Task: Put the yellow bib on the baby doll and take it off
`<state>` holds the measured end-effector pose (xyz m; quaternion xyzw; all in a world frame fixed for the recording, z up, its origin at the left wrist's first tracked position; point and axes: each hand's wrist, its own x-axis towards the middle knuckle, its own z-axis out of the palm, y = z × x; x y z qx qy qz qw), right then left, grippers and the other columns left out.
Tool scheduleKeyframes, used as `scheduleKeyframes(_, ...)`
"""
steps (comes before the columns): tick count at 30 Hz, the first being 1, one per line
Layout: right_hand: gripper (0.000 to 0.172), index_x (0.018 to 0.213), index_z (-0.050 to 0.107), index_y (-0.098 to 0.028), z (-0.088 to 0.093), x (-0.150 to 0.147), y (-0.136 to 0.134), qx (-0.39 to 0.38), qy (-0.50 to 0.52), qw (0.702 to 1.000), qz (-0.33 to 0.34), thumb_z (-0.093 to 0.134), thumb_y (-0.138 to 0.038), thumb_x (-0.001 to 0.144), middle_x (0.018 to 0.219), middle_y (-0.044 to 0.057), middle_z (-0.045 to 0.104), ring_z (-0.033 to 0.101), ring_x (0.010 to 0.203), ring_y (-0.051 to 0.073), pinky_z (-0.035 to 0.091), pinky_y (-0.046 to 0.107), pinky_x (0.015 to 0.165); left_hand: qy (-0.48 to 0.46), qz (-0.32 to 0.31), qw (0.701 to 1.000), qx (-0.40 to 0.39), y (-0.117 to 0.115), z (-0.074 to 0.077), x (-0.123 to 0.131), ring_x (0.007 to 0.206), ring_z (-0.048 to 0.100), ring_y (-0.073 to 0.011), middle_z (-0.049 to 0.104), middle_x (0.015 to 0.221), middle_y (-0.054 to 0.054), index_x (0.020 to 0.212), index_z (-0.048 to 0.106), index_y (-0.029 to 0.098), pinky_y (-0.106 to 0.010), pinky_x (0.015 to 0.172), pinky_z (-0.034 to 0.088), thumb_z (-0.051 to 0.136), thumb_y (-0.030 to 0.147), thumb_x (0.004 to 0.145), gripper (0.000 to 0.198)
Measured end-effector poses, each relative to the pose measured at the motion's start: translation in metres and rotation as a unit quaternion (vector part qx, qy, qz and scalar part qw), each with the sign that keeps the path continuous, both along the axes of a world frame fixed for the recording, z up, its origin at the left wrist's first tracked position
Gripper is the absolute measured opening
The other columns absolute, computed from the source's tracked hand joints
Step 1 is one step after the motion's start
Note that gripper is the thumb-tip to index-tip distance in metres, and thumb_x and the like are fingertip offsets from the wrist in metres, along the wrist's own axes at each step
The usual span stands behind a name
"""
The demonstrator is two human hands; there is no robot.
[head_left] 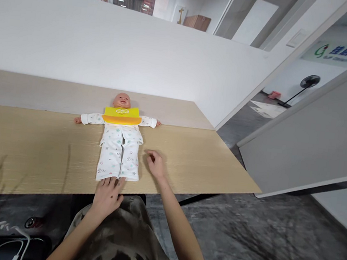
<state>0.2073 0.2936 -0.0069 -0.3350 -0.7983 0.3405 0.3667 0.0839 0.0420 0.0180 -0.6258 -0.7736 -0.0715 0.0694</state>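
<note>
A baby doll [122, 99] lies on its back on the table, arms spread to both sides. It wears a white patterned long-sleeved top and white patterned trousers [110, 152], and a yellow bib [121, 115] with an orange lower edge and a white citrus-slice print covers its chest. At the trouser hems, my left hand [109, 191] rests at the table edge, fingers extended and touching the cloth. My right hand [155, 166] is just right of the trouser legs, fingers loosely bent and apart, with nothing seen in them.
The wooden table [195, 162] has its front edge close to my lap and its right end near a doorway. A white wall [107, 50] stands behind it. Below left are a black surface with white cables [22, 238]. A fan [310, 82] stands beyond the doorway.
</note>
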Motion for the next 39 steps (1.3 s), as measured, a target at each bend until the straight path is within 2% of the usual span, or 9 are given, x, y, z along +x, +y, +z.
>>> scheduleKeyframes(9, 0.025, 0.101, 0.074, -0.018, -0.002, 0.0, 0.001, 0.009, 0.019, 1.0, 0.003, 0.053, -0.018, 0.086, 0.108, 0.011, 0.077, 0.071, 0.1, 0.024, 0.055, 0.041, 0.097, 0.003, 0.003, 1.0, 0.017, 0.0, -0.006, 0.0, 0.109, 0.061, -0.0354, 0.066, 0.116, -0.018, 0.14, 0.066, 0.013, -0.048, 0.096, 0.049, 0.068, 0.024, 0.086, 0.054)
scheduleKeyframes(13, 0.027, 0.102, 0.074, -0.016, 0.004, -0.002, -0.002, 0.014, 0.006, 1.0, 0.005, 0.052, -0.016, 0.087, 0.11, 0.013, 0.077, 0.07, 0.102, 0.025, 0.055, 0.042, 0.097, 0.012, 0.012, 1.0, 0.015, 0.003, -0.005, 0.001, 0.108, 0.062, -0.0348, 0.068, 0.114, -0.018, 0.135, 0.068, 0.012, -0.047, 0.096, 0.048, 0.069, 0.023, 0.086, 0.05)
scheduleKeyframes(22, 0.031, 0.105, 0.073, -0.015, 0.011, -0.005, -0.008, 0.076, -0.042, 0.996, 0.025, 0.054, -0.006, 0.083, 0.112, 0.012, 0.076, 0.068, 0.108, 0.026, 0.053, 0.042, 0.102, 0.033, 0.02, 0.999, 0.036, 0.008, -0.013, 0.0, 0.108, 0.062, -0.0359, 0.069, 0.116, -0.02, 0.132, 0.071, 0.012, -0.046, 0.094, 0.047, 0.066, 0.027, 0.088, 0.046)
scheduleKeyframes(31, 0.022, 0.1, 0.073, -0.016, 0.019, -0.005, -0.008, 0.07, -0.053, 0.996, 0.02, 0.057, -0.007, 0.087, 0.112, 0.011, 0.076, 0.069, 0.107, 0.023, 0.051, 0.038, 0.102, 0.022, 0.015, 1.0, -0.014, 0.009, 0.011, 0.003, 0.108, 0.06, -0.0378, 0.068, 0.117, -0.022, 0.134, 0.069, 0.009, -0.048, 0.094, 0.046, 0.064, 0.031, 0.091, 0.049)
scheduleKeyframes(39, 0.025, 0.1, 0.073, -0.016, 0.018, -0.004, -0.003, 0.058, -0.057, 0.996, 0.022, 0.056, -0.003, 0.087, 0.11, 0.01, 0.075, 0.068, 0.106, 0.022, 0.051, 0.036, 0.101, 0.041, 0.002, 0.999, -0.017, 0.009, 0.011, 0.001, 0.107, 0.06, -0.0386, 0.068, 0.114, -0.022, 0.135, 0.069, 0.009, -0.047, 0.092, 0.045, 0.061, 0.034, 0.093, 0.05)
